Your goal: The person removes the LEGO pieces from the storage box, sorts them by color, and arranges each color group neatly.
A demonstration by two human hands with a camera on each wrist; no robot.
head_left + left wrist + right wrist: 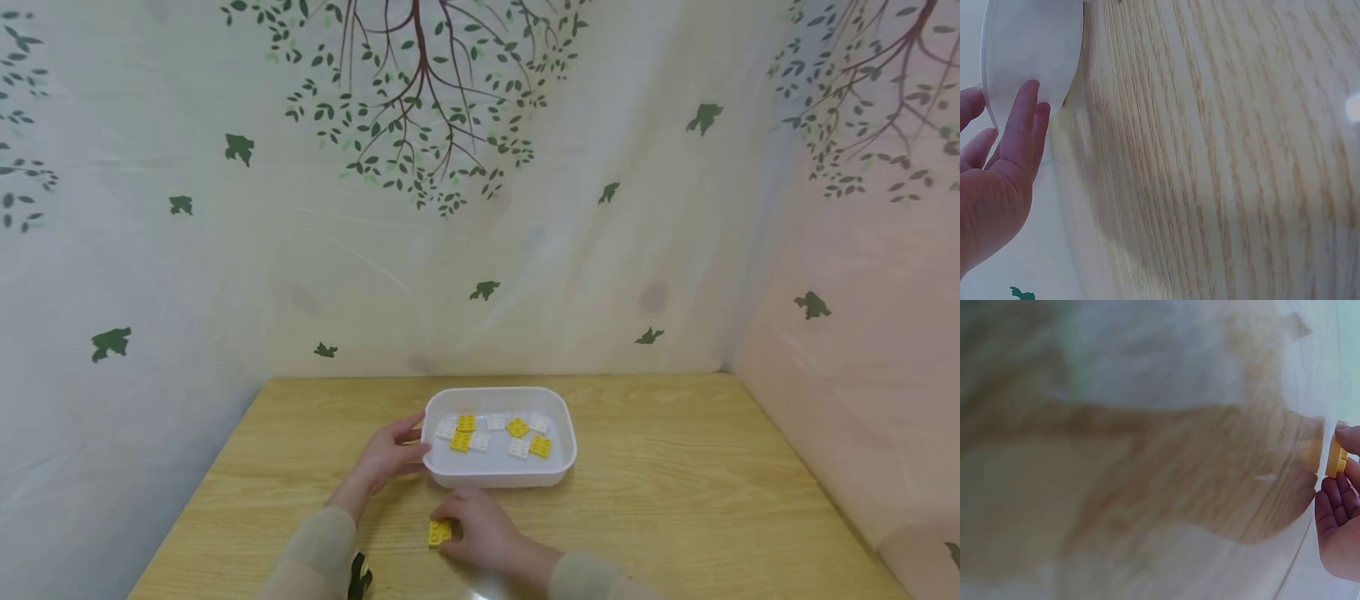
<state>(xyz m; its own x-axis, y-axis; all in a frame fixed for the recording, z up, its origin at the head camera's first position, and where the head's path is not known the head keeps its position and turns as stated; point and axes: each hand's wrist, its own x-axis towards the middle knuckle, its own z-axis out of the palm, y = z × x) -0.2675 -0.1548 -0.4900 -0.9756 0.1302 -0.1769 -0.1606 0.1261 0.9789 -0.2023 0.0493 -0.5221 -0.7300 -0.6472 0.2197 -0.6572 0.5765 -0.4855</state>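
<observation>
A white plastic tub (495, 481) stands toward the back of the table, with several yellow and white toy building bricks lying inside. My left hand (392, 454) rests against the tub's left end; in the left wrist view its fingers (1020, 128) stretch along the tub's outer wall (1035, 50). In front of the tub, my right hand (483, 529) pinches a yellow toy building brick (438, 533) between thumb and fingers. The right wrist view has this brick (1335, 456) at its right edge, just above its reflection on the tabletop.
The wooden table (675, 500) meets a pale fabric wall (375, 275) with printed branches and leaves at the back and sides. A small black item (360, 577) is beside my left sleeve at the bottom.
</observation>
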